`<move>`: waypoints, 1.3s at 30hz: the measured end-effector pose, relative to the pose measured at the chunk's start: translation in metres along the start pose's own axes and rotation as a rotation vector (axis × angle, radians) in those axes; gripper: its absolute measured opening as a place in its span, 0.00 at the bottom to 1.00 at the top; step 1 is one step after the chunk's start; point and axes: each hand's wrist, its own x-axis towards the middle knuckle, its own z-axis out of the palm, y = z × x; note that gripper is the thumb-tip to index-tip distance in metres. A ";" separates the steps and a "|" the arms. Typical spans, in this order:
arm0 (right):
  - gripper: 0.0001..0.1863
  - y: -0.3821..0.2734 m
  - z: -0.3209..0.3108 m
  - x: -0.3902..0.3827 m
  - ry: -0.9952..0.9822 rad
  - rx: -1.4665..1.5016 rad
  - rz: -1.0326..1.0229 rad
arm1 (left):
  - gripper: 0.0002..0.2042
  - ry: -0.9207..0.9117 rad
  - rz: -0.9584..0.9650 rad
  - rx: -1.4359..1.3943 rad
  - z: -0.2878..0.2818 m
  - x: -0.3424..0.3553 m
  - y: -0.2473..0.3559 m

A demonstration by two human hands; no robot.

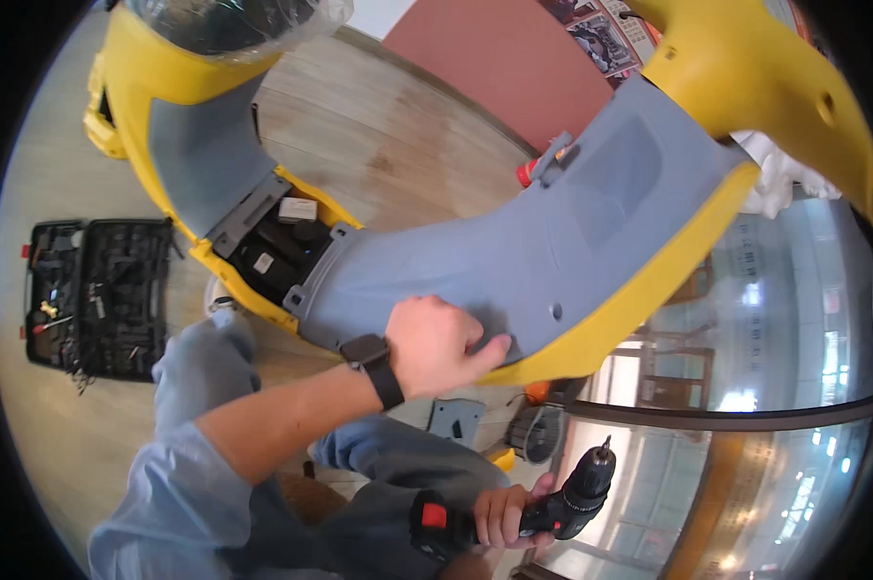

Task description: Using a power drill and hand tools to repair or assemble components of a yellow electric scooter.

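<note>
My left hand [432, 346], with a dark watch [367, 356] on its wrist, rests against the lower edge of the grey footboard [417, 266] of a yellow scooter [664, 290]. Its fingers are curled under and the thumb is stretched out; whatever they may hold is hidden. Lower down, my right hand [500, 515] grips a black and red cordless drill [562, 507]. The drill's bit points upward, away from the scooter. Left of my left hand, an uncovered compartment [277, 251] in the scooter shows dark parts and a small white box [297, 209].
On the floor at the left lies an opened black tool case [122, 300] with tools in it. A grey panel piece [456, 421] and a dark round basket-like part [535, 432] lie beyond my knees. Glass doors [736, 416] stand at the right.
</note>
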 end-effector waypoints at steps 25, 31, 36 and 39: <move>0.28 0.021 -0.026 0.063 -0.084 0.323 0.019 | 0.16 -0.083 -0.056 -0.358 0.027 0.004 0.007; 0.33 0.036 -0.012 0.094 -0.108 0.284 0.076 | 0.18 -0.127 -0.066 -0.276 0.018 0.002 0.005; 0.34 0.036 -0.011 0.095 -0.153 0.229 0.034 | 0.20 -0.046 -0.020 -0.271 0.010 0.012 0.002; 0.34 0.038 -0.010 0.090 -0.146 0.212 0.013 | 0.18 -0.060 0.021 -0.262 -0.002 0.024 -0.002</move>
